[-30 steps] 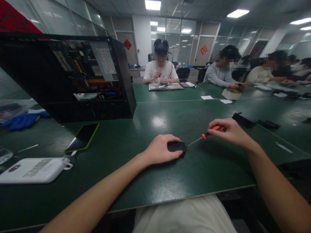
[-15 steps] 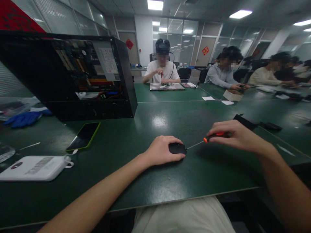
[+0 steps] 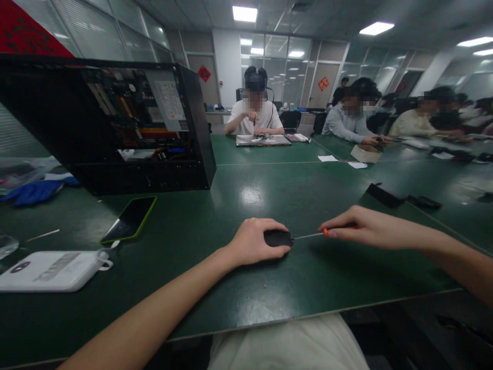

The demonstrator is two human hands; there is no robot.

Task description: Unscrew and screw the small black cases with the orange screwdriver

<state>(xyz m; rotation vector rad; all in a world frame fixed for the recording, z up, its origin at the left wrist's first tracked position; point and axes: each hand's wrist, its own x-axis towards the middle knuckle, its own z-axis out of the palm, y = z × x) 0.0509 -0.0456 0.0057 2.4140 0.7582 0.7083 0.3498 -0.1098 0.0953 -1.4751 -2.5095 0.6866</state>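
A black computer mouse [image 3: 278,237] lies on the green tabletop [image 3: 246,288], its end pointing right. My left hand [image 3: 257,240] is closed around it, thumb on the near side and fingers on the far side. To the right, my right hand [image 3: 352,228] grips a screwdriver [image 3: 325,232] with a red and black handle, mostly hidden by the fingers. The thin metal shaft runs left, nearly level, and its tip meets the right end of the mouse. Whether the tip is inserted or only touching, I cannot tell.
An open black computer case [image 3: 192,128] stands at the back left. Before it lie a phone [image 3: 131,218] with a green edge and a white power bank [image 3: 57,270]. Blue gloves [image 3: 36,191] are far left, black parts [image 3: 385,195] at right. A co-worker [image 3: 254,115] sits opposite.
My right hand has come down, bringing the screwdriver from a slant to nearly level. My left hand still holds the mouse in place. The view has shifted slightly.
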